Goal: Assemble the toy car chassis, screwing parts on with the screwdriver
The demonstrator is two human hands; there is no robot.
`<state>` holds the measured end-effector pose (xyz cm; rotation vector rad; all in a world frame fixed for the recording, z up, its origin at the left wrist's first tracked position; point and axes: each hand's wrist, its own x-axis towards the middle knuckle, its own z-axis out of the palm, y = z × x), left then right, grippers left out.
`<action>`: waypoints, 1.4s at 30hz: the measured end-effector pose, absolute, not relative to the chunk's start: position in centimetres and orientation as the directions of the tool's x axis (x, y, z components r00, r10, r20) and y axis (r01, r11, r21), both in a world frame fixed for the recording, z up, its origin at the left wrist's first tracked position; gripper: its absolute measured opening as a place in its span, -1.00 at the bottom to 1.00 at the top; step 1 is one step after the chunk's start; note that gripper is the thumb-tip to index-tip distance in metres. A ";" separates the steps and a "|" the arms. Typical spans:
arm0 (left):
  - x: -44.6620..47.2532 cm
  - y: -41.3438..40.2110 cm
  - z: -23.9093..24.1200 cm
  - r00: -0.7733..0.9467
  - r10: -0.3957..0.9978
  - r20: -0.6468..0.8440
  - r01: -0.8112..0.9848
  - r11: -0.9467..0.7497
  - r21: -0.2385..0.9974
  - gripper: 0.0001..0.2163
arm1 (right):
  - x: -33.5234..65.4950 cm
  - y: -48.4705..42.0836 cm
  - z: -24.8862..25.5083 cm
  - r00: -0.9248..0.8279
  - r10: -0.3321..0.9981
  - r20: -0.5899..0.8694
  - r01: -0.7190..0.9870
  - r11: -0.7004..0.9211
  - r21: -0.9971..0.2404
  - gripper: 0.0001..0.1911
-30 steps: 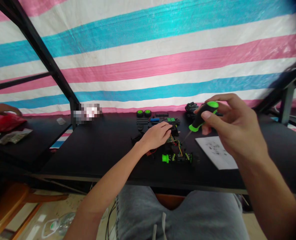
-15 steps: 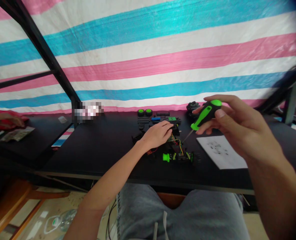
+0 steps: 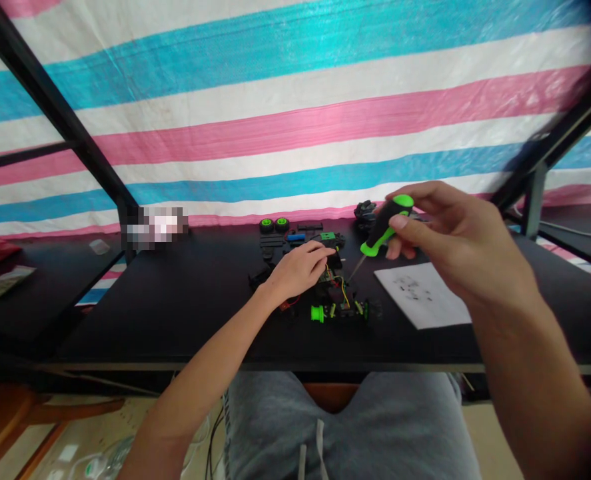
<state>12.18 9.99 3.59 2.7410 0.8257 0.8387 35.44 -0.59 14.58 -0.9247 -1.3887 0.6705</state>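
Observation:
My right hand (image 3: 450,240) is closed round a screwdriver (image 3: 382,230) with a black and green handle, its thin shaft pointing down-left toward a small toy car chassis (image 3: 340,303). The chassis has green hubs and coloured wires and lies on the black table (image 3: 185,300). My left hand (image 3: 300,270) rests on the rear part of the chassis, fingers curled over it. The screwdriver tip hovers just right of my left fingers, above the chassis.
A white sheet with small parts (image 3: 420,293) lies right of the chassis. Two green wheels (image 3: 274,225), black pieces and a blue part (image 3: 296,237) sit at the table's back. A second table (image 3: 25,280) stands left. A striped tarp hangs behind. My grey-clad legs are below.
The view has shifted a little left and down. My right hand turned the screwdriver handle between its fingers. The other person's hand at the far left is out of view now.

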 end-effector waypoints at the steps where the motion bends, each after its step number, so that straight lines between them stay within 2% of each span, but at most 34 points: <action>1: 12.2 10.0 3.6 0.688 0.553 0.469 0.465 -0.833 0.300 -0.63 | 35.4 -0.5 14.7 0.088 0.848 0.522 0.134 0.509 -0.850 -0.73; 25: 12.6 10.4 2.8 0.644 0.512 0.568 0.418 -0.858 0.299 -0.69 | 35.8 0.1 15.6 0.014 0.862 0.506 0.142 0.499 -0.855 -0.69; 28: 12.8 10.0 3.2 0.592 0.487 0.642 0.339 -0.873 0.350 -0.75 | 35.7 0.2 15.8 -0.017 0.863 0.504 0.163 0.500 -0.851 -0.72; 32: 13.2 9.5 3.9 0.555 0.463 0.691 0.136 -0.870 0.474 -0.77 | 35.4 0.3 16.0 -0.043 0.867 0.497 0.179 0.496 -0.850 -0.72; 36: 13.5 9.2 4.0 0.578 0.470 0.667 0.002 -0.818 0.575 -0.78 | 35.4 0.4 16.0 -0.081 0.859 0.506 0.183 0.512 -0.839 -0.72; 42: 13.8 8.6 4.0 0.615 0.552 0.564 -0.006 -0.711 0.703 -0.80 | 35.6 0.0 16.3 -0.131 0.858 0.496 0.212 0.513 -0.832 -0.71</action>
